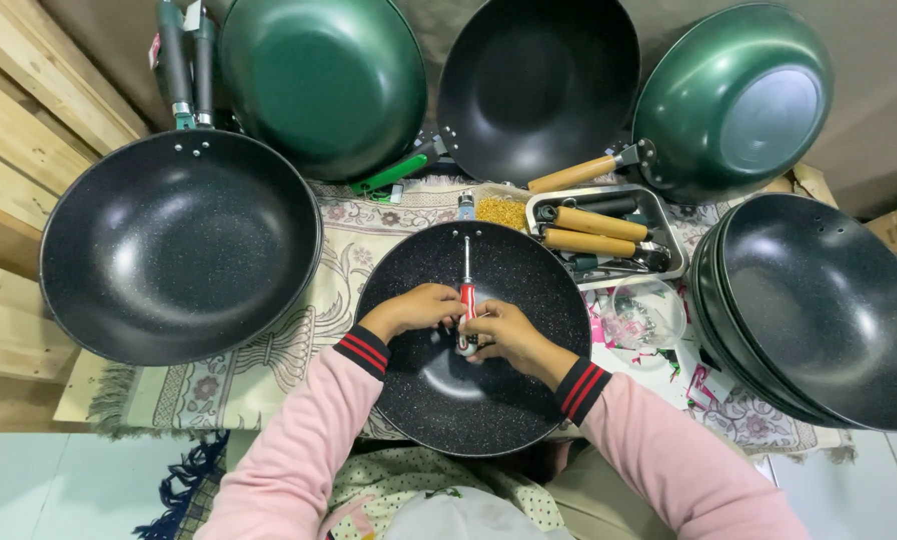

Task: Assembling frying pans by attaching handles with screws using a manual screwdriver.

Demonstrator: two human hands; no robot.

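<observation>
Centre: one round black speckled wok on a patterned fringed cloth, the left hand and right hand together inside it, both closed around a red-handled screwdriver whose steel shaft points at the far rim. Around it: a larger black wok at left, two glossy green woks and a black one propped behind, a nested black stack at right. Just beyond the rim: a metal tray of wooden handles, beside a clear plastic bowl.
</observation>
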